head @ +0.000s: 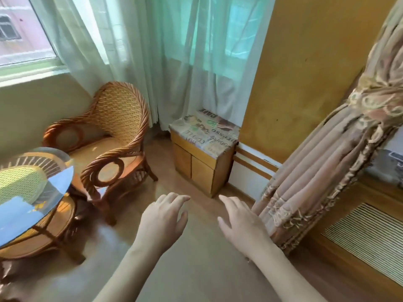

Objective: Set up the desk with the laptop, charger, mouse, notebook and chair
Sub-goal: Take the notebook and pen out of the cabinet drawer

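L hand [162,219], R hand [242,223] empty, spread; wicker chair [109,136] ahead-left.

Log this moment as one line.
left hand: open, empty | right hand: open, empty | wicker chair: untouched | laptop: not visible

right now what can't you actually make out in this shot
- Laptop, charger, mouse, notebook, desk: none shows anywhere in the head view.
- Glass-topped table: cut off by the left edge; reflections hide what lies under the glass.
- Second wicker chair: mostly hidden behind the glass top.
- Cabinet by the window: doors shut, contents unseen.
- Left hand and right hand: open, holding nothing; palms face away.
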